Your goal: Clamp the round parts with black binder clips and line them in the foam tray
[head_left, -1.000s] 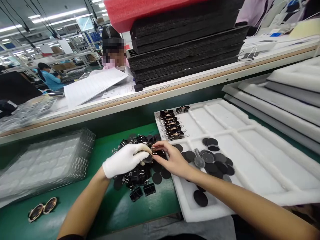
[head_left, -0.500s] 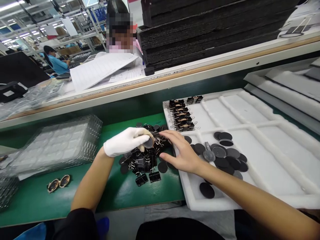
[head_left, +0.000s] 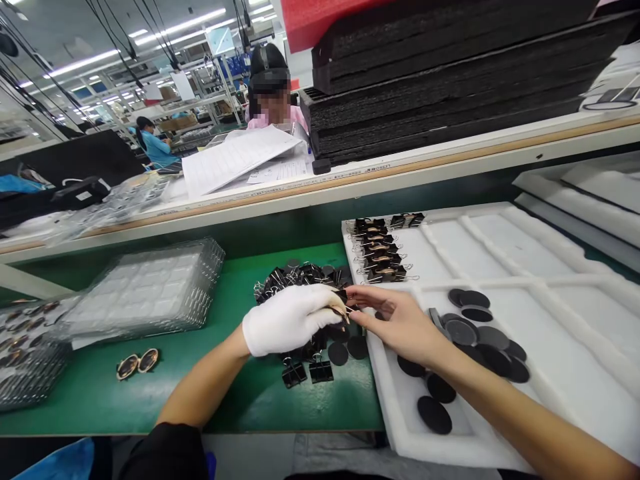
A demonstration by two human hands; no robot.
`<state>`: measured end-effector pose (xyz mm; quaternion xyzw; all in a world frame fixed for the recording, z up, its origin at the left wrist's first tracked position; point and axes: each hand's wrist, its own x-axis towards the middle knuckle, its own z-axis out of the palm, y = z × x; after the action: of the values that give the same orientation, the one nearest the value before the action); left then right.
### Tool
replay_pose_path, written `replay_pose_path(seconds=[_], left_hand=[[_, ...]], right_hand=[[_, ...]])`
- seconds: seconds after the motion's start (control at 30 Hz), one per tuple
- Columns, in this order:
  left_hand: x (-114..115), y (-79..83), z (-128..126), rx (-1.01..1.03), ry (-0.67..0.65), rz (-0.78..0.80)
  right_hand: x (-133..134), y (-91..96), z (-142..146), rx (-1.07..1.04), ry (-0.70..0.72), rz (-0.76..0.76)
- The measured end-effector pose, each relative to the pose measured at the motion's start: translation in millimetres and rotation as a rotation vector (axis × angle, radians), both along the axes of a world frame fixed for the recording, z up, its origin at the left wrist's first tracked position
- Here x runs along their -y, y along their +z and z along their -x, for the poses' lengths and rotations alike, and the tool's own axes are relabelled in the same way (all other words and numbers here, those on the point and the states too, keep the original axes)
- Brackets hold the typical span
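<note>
My left hand, in a white glove, rests over a heap of black binder clips on the green mat and pinches a small round piece with a clip at its fingertips. My bare right hand meets it from the right, fingertips touching the same piece at the edge of the white foam tray. Loose black discs lie in the tray's near compartment. A row of clipped pieces sits in the tray's far left compartment.
A stack of clear plastic blister trays stands at the left, with a pair of round lenses near the front edge. Black foam sheets are piled on the raised shelf. A person sits across the shelf; more white foam trays lie at the right.
My right hand has come back from resting flat on the clip heap and now pinches at the left hand's fingertips. The view has shifted to the left and slightly up.
</note>
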<state>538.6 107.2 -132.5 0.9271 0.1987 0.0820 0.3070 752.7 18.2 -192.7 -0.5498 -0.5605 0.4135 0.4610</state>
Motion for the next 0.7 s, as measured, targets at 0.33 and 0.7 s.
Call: replay_pose_path(seconds=[0.33,0.7], left_hand=[[-4,3.8,-2,0.037,-0.055,0.175],[-18,0.0,-7,0.022,0.369,0.375]], right_hand=[[-4,-21.6,-6,-0.256,-0.08,0.077],[-6,-34.8,-4,-0.418,-0.137,0.286]])
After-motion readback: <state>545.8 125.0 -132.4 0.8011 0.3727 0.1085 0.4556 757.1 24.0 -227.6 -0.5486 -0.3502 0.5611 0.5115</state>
